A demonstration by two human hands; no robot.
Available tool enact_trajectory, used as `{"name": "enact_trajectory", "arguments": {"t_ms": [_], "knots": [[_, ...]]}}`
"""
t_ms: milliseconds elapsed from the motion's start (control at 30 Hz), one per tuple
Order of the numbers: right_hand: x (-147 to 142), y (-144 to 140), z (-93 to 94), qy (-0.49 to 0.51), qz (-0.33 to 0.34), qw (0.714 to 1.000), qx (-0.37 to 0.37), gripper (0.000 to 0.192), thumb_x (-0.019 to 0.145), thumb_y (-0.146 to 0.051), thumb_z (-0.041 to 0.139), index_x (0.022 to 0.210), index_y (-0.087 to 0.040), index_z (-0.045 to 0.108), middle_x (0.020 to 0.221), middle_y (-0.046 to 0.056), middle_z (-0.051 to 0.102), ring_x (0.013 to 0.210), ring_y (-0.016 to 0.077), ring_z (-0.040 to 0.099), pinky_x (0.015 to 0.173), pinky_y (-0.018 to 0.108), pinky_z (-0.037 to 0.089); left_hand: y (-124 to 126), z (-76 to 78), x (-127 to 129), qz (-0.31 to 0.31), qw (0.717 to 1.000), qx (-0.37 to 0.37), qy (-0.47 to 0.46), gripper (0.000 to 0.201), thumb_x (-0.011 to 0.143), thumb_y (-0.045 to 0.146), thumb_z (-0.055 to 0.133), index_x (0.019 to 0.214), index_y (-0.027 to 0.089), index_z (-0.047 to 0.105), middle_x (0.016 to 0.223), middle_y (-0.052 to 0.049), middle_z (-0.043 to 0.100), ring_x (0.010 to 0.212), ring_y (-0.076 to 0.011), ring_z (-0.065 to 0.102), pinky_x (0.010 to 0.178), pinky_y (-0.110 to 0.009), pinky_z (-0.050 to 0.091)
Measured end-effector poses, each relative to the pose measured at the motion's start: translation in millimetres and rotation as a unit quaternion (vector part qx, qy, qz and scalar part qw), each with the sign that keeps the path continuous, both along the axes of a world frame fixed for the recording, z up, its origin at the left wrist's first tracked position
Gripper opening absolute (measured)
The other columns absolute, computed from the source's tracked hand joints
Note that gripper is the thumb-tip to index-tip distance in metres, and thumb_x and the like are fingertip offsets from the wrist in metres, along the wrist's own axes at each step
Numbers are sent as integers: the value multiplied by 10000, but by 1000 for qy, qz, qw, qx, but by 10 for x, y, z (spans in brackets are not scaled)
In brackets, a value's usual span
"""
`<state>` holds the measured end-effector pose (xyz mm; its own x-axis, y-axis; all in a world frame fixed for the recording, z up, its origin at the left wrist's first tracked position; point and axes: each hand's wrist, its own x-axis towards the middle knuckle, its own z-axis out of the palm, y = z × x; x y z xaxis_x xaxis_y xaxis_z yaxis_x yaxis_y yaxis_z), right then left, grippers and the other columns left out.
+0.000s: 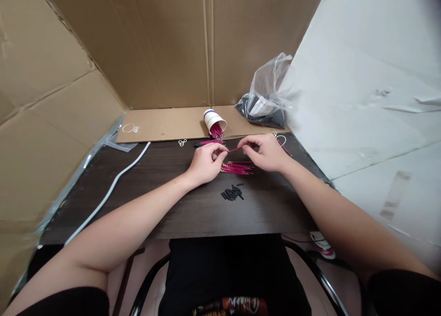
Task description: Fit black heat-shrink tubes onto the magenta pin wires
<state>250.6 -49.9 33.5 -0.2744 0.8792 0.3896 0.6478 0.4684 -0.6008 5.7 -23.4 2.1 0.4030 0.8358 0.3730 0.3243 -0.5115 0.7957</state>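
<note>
Both hands pinch one thin pink wire (235, 149) over the tabletop (165, 201), left hand (206, 163) fingers closed at its 9 o'clock end, right hand (265, 153) at 3 o'clock; probably light, bendy, slippery, best gripped near the tips.

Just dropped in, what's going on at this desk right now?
A person sits at a dark wooden table, both hands pinching one thin magenta wire between them: left hand, right hand. A bundle of magenta wires lies under the hands, a pile of short black tubes nearer the person, and a tipped paper cup behind.
</note>
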Motion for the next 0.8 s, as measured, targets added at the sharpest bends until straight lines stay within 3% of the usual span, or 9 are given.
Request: {"name": "enact_trajectory", "arguments": {"t_ms": [100, 633, 800], "knots": [[-18, -7, -11, 9, -5, 999, -43, 258, 974, -253, 593, 989, -188, 842, 764, 20, 762, 621, 161, 587, 679, 340, 431, -3, 5, 2, -1, 1000, 9, 3, 98, 1005, 202, 725, 1019, 155, 809, 798, -19, 745, 603, -120, 525, 650, -293, 440], [-10, 2, -2, 9, 7, 1000, -22, 228, 976, -241, 599, 990, -198, 822, 817, 28, 776, 683, 176, 617, 732, 355, 448, -5, 33, 1, 9, 1000, -3, 23, 92, 972, 203, 721, 992, 162, 801, 769, -18, 737, 594, -126, 536, 635, -289, 457], [4, 10, -24, 13, 7, 1000, -25, 228, 991, -253, 603, 1009, -193, 823, 795, 24, 759, 675, 173, 606, 725, 355, 436, -19, 63, -14, 21, 999, 15, 20, 178, 917, 177, 774, 1093, 155, 783, 943, -45, 791, 571, -93, 522, 669, -297, 516]]}}
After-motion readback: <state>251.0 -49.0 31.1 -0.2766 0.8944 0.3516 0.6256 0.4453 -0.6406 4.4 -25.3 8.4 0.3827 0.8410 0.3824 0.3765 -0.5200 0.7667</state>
